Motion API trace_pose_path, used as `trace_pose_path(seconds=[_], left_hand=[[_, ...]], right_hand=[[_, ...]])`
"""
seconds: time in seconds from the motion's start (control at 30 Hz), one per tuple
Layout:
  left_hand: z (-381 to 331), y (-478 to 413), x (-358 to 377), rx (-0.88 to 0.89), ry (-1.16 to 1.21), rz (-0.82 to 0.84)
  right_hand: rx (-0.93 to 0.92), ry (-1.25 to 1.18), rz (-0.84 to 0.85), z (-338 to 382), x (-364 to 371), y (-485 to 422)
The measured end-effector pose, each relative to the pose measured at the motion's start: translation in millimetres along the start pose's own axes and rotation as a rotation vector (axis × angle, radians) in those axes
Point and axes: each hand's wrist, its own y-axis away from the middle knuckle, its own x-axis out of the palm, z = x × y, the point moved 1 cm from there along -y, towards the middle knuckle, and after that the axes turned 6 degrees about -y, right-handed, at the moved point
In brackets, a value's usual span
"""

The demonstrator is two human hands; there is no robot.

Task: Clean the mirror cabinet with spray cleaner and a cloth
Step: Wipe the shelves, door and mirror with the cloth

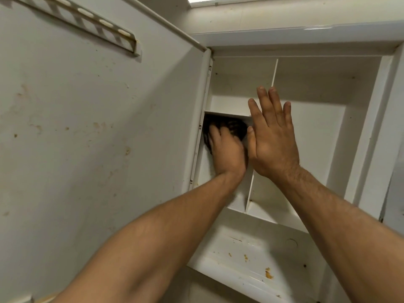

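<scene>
The white mirror cabinet (328,88) stands open in front of me, its door (87,127) swung out to the left. My left hand (227,154) reaches into the left middle compartment and presses a dark patterned cloth (231,125) against the back wall; the hand is blurred. My right hand (271,136) is flat and open, fingers up, against the vertical divider (274,73) between the compartments. No spray cleaner is in view.
The door's inner face is spotted with brownish stains and carries a slotted rack (94,22) near its top. The bottom shelf (251,259) has orange-brown stains. The cabinet's right frame (376,127) borders the opening.
</scene>
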Motion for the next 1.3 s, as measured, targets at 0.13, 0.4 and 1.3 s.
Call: trace_pose_path(seconds=[0.13, 0.4, 1.3], left_hand=[[18.6, 25.5, -4.7, 0.458, -0.022, 0.267], [4.2, 11.0, -12.0, 0.163, -0.054, 0.298], [27.0, 28.7, -37.6, 0.001, -0.253, 0.547]], right_hand=[[0.000, -0.007, 0.005, -0.4, 0.4, 0.2], [0.004, -0.029, 0.004, -0.7, 0.2, -0.1], [0.017, 0.072, 0.033, 6.7, -2.2, 4.4]])
